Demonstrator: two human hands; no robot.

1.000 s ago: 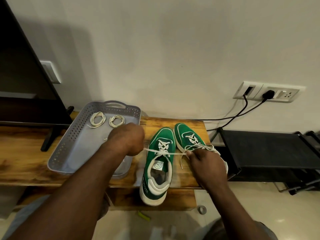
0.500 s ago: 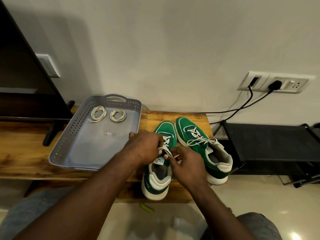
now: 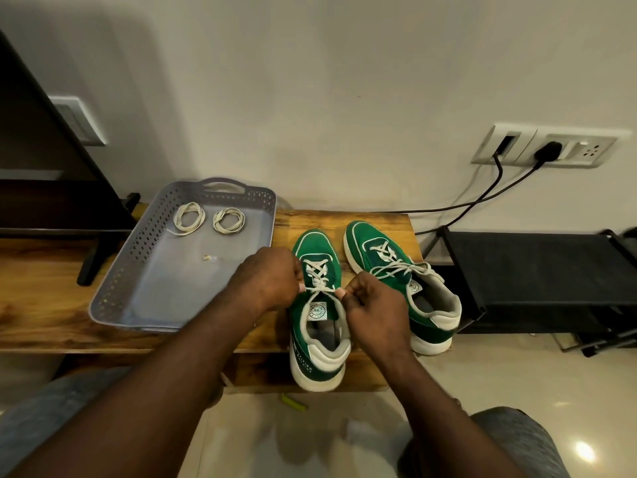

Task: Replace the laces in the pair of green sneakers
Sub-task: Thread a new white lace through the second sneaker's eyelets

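Left hand (image 3: 269, 279): fingers curled, pinching one end of the white lace (image 3: 319, 289) at the left edge of the left sneaker.
Right hand (image 3: 377, 305): fingers curled, pinching the other end of the same lace at the shoe's right edge.
White lace: pulled in a straight line between the two hands, across the top of the tongue; below it the lace is still crossed through the lower eyelets.
Left sneaker (image 3: 315, 243): green with a white sole, on the wooden bench (image 3: 344, 219), toe toward the wall, heel hanging over the front edge.
Right sneaker (image 3: 362, 236): just beside the left one, angled outward, heel also past the edge.
Loose lace (image 3: 403, 267): lies untied over the right sneaker's tongue and collar.
Grey tray (image 3: 238, 193): perforated sides, on the bench left of the shoes, near the left hand.
Coiled laces (image 3: 189, 218): two pale coils side by side at the far end of the tray.
Black rack (image 3: 534, 270): right of the bench, beside the right sneaker.
Wall socket (image 3: 551, 150): above the rack, two black cables plugged in.
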